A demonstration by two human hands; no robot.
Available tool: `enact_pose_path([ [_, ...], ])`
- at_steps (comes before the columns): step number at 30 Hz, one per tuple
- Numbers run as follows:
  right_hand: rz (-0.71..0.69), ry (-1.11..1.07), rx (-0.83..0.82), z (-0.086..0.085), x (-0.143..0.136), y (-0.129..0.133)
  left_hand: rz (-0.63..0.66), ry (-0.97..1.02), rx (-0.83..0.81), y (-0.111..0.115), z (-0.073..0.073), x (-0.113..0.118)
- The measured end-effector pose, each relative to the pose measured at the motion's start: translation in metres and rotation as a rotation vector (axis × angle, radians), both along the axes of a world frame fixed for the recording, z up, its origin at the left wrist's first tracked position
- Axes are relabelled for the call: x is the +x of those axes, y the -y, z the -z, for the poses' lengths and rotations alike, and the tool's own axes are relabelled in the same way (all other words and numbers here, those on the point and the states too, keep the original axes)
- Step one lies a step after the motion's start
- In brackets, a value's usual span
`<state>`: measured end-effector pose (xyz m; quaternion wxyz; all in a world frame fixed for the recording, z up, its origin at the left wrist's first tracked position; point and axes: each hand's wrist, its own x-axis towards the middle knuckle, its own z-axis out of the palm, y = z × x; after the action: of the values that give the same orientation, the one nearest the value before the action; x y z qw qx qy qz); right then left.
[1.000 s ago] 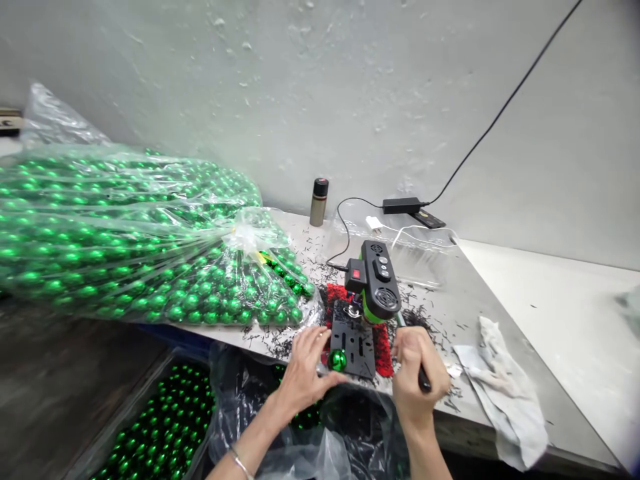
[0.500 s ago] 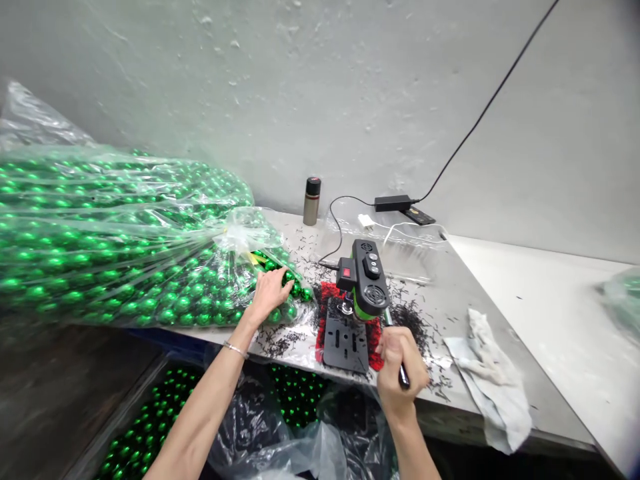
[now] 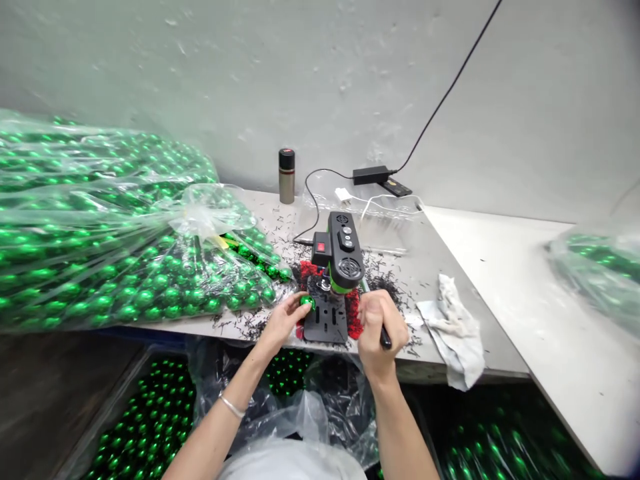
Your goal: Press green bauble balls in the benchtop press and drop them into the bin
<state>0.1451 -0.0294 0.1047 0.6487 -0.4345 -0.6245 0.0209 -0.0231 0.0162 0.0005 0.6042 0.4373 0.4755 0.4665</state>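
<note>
Between its thumb and fingers, my left hand (image 3: pixel 284 325) holds a shiny green ball (image 3: pixel 307 303) at the left side of a small black machine (image 3: pixel 345 250). The ball is over the left edge of the machine's slotted black base plate (image 3: pixel 326 323). My right hand (image 3: pixel 383 331) is wrapped round the machine's lever handle (image 3: pixel 385 338), right of the plate. A big clear plastic bag (image 3: pixel 197 220) full of green balls lies to the left, its opening facing the machine. Red material (image 3: pixel 355 313) shows beneath the base plate.
Small black bits (image 3: pixel 383 283) litter the grey table (image 3: pixel 495 343). Behind the machine are a flask (image 3: pixel 287 177), a power adapter (image 3: pixel 370 175) and cables. A white cloth (image 3: pixel 457 333) hangs over the front edge. Below stands a bin of green balls (image 3: pixel 150 407).
My left hand has moved from the bag's opening to the machine and now holds a green ball. My right hand stays on the handle. The camera view has shifted.
</note>
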Motion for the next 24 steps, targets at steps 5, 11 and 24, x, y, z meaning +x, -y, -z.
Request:
enact_pose_path([
  [5,0.038,-0.009,-0.038,-0.012,-0.002,-0.001,0.057,-0.429,0.258,-0.003,0.011,0.019],
  [11,0.023,-0.007,-0.005,-0.005,-0.003,0.000,0.029,-0.793,0.644,-0.002,0.011,0.029],
  [24,0.012,0.026,0.030,0.007,-0.002,0.003,0.046,-0.818,0.777,0.005,0.018,0.025],
])
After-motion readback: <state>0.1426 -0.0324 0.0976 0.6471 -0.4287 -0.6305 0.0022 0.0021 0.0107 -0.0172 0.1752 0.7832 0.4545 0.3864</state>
